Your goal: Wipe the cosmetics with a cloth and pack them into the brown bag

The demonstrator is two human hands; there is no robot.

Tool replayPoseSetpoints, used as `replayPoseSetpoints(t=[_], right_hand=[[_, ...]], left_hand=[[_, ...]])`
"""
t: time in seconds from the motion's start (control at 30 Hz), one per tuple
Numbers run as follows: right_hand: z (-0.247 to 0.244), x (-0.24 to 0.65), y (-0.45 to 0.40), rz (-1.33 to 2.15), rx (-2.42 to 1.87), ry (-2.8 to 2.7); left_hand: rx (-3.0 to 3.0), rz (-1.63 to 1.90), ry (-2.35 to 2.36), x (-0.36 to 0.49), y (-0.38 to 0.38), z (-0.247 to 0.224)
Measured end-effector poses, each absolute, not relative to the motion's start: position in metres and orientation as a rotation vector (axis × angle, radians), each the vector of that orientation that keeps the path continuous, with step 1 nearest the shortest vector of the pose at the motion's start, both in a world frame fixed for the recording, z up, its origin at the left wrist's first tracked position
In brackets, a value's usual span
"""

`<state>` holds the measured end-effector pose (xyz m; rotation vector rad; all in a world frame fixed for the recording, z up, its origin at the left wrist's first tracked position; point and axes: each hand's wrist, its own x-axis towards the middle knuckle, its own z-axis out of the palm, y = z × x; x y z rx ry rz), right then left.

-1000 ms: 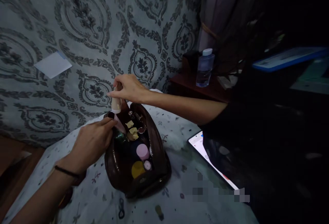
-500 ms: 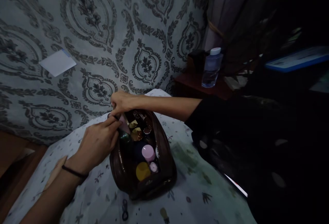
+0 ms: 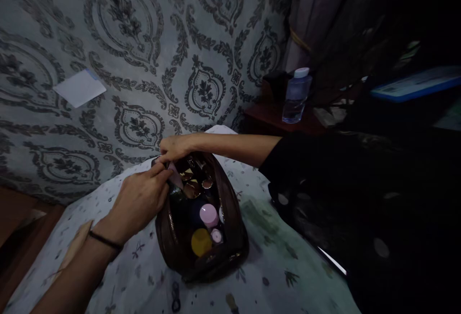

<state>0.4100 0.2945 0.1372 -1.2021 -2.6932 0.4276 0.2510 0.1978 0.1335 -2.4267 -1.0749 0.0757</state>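
A dark brown cosmetic bag [image 3: 236,230] with an unzipped top lies on the patterned cloth. At its far left corner my left hand [image 3: 144,196] is closed, fingertips pinching the rim. My right hand [image 3: 175,147] reaches across the far end and is closed on the same corner, its fingertips close to the left ones. Whether they grip a zipper end is too dark to tell. Inside the bag are a pink round cap [image 3: 209,215], a yellow round lid [image 3: 201,242], a small pale pink round item [image 3: 216,235], and shiny gold pieces [image 3: 192,188].
White printed cloth [image 3: 201,299] covers the surface under the bag. Patterned wallpaper [image 3: 205,90] rises behind, with a white card [image 3: 79,88] against it. A clear bottle [image 3: 296,95] stands on a reddish table [image 3: 264,112] at right. A blue-edged flat object [image 3: 414,84] is at far right.
Both hands and the bag's far corner have shifted slightly to the right. The hands keep their hold at the corner, and the bag's contents stay in place.
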Motion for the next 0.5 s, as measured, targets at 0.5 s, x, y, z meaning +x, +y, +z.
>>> replayPoseSetpoints(t=[0.5], right_hand=[[0.1413, 0.4119, 0.2970, 0.572, -1.319, -2.554]], left_hand=[[-2.465, 0.214, -1.188, 0.2597, 0.1918, 0.1417]])
